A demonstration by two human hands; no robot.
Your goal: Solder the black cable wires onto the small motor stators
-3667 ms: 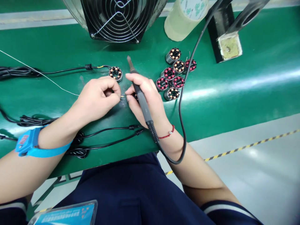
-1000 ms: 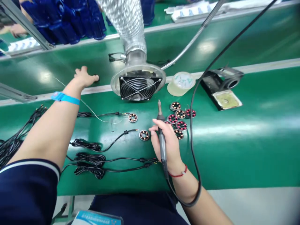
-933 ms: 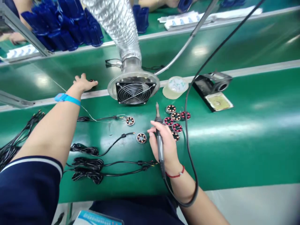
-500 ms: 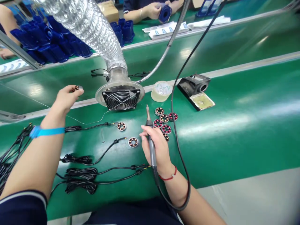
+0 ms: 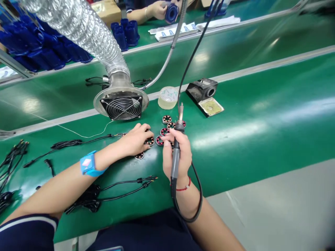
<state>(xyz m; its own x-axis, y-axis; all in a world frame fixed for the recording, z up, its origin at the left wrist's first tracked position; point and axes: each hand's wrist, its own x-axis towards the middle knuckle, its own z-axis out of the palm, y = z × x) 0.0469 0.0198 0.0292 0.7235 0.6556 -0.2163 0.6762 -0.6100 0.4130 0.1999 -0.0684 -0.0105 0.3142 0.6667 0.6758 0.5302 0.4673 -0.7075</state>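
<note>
My right hand (image 5: 181,153) is closed round the handle of a soldering iron (image 5: 176,162), its metal tip pointing up and away from me. Curled over the bench, my left hand (image 5: 136,139) has its fingertips on a motor stator (image 5: 150,141), a small ring with copper coils. A second stator (image 5: 139,156) lies partly under that hand. Beside my right hand is a cluster of several stators, one with copper coils (image 5: 166,119) and others with red ones (image 5: 159,140); my fingers and the iron hide part of it. A black cable (image 5: 99,138) runs to my left hand.
A fume extractor fan (image 5: 123,107) on a foil duct (image 5: 96,38) stands at the back. Right of it are a round translucent tub (image 5: 167,98) and an iron stand with sponge (image 5: 210,106). Bundled black cables (image 5: 89,195) lie near me. Across the divider, a co-worker's hands hold a blue part (image 5: 171,13).
My left hand has come from the back left, carrying a stator, down to the stators on the bench. My right hand with the iron has shifted slightly right. The view has turned a little.
</note>
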